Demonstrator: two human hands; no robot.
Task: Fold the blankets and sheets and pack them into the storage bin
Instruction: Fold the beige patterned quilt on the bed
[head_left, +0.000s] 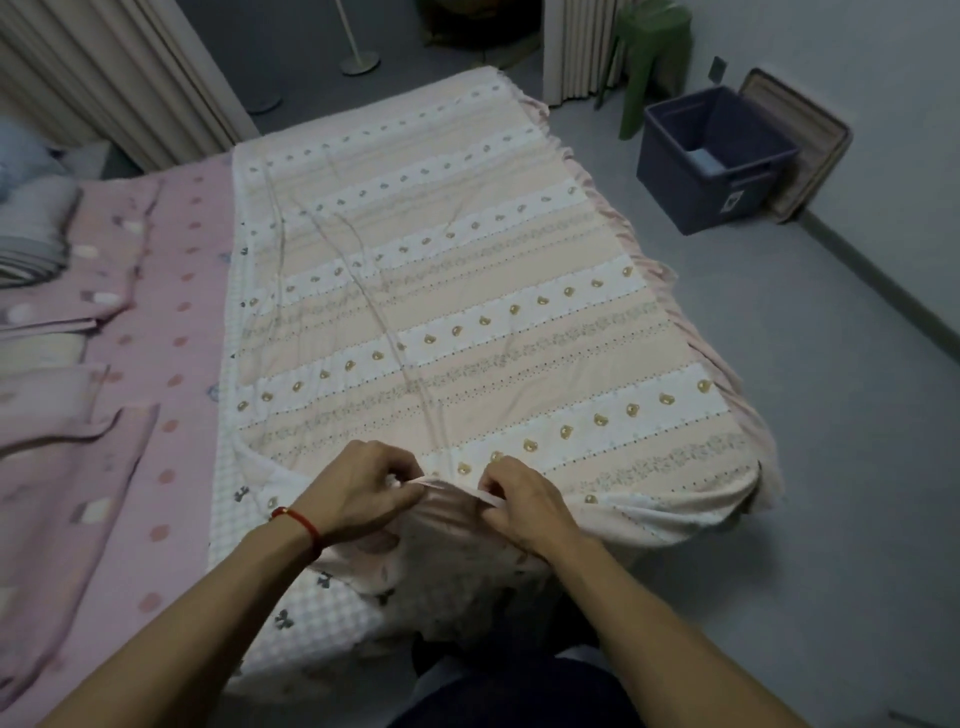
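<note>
The blanket (467, 291) lies spread flat over the right part of the bed (171, 364), with striped bands and small bear prints; its far end reaches the foot of the bed and its right edge hangs a little over the side. It looks soft, light and limp, so it will probably sag and crease when lifted, and it is better to take it by the hem or the corners than by the middle. The bin (711, 156) stands open on the floor, well apart to the right, near the wall. A few folded sheets (67, 291) lie on the left side of the bed.

Both arms reach forward over the near edge. The left hand (358, 488) and the right hand (524, 499) are close together, and each one pinches the near hem with curled fingers.
</note>
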